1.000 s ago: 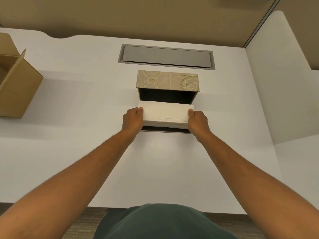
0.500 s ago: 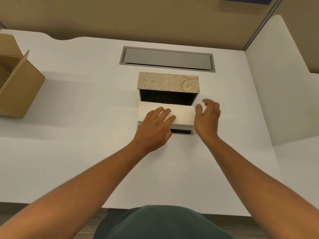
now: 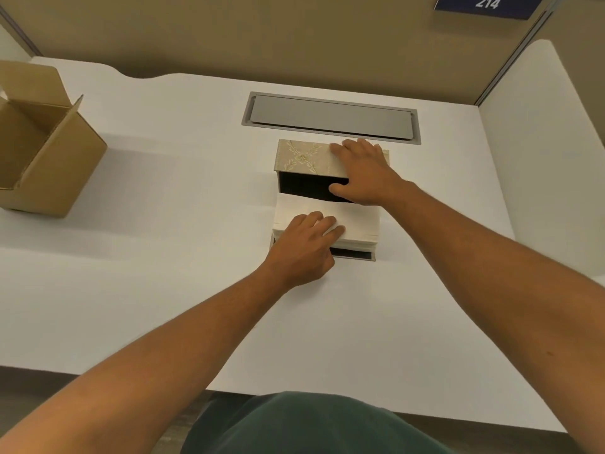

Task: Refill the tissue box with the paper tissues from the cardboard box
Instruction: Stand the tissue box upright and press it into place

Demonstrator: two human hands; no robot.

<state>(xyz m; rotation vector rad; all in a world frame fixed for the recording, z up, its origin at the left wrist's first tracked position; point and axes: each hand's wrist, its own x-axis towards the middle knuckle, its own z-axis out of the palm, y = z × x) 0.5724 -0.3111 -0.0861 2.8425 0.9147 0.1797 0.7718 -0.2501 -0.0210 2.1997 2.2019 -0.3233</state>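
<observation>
A beige tissue box (image 3: 302, 157) with a leaf pattern stands open in the middle of the white desk, its dark inside facing me. A white stack of paper tissues (image 3: 357, 219) lies in the box's lower half and sticks up above its front rim. My left hand (image 3: 302, 249) lies flat on the stack's near left part, fingers spread. My right hand (image 3: 363, 172) grips the raised patterned lid, fingers on top and thumb under its edge. The open cardboard box (image 3: 45, 149) sits at the desk's far left; what is in it is hidden.
A grey cable hatch (image 3: 330, 117) is set into the desk (image 3: 163, 224) just behind the tissue box. A beige partition runs along the back, and a white side panel (image 3: 550, 126) closes the right. A blue sign reading 214 (image 3: 487, 3) hangs top right.
Both hands let go of the stack's ends. My left hand moved on top of the tissues and presses them down. My right hand moved up and back onto the lid.
</observation>
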